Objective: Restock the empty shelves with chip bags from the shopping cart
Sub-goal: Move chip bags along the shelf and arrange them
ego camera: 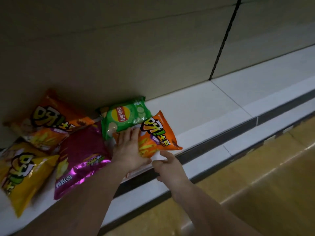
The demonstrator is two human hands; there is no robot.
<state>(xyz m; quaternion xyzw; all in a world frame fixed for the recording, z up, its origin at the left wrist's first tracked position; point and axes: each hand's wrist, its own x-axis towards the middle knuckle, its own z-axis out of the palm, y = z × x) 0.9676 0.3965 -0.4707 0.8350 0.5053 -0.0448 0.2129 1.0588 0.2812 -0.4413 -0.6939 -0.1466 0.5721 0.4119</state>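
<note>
Head view, only one available. Left hand (129,149) lies flat, fingers spread, pressing on the small orange chip bag (158,133) on the white shelf (213,106). Right hand (167,165) hovers just beside the bag's near edge, fingers loosely open, holding nothing. Green chip bag (124,116) sits just beyond the left hand, partly under the orange one. Left of the left hand: purple bag (81,154), yellow bag (22,172), large orange bag (51,116), all lying flat and overlapping. Shopping cart not in view.

I judge the step as placing and settling the orange bag. Next move likely calls for releasing it and fetching another bag; shelf to the right of my hands is bare.
</note>
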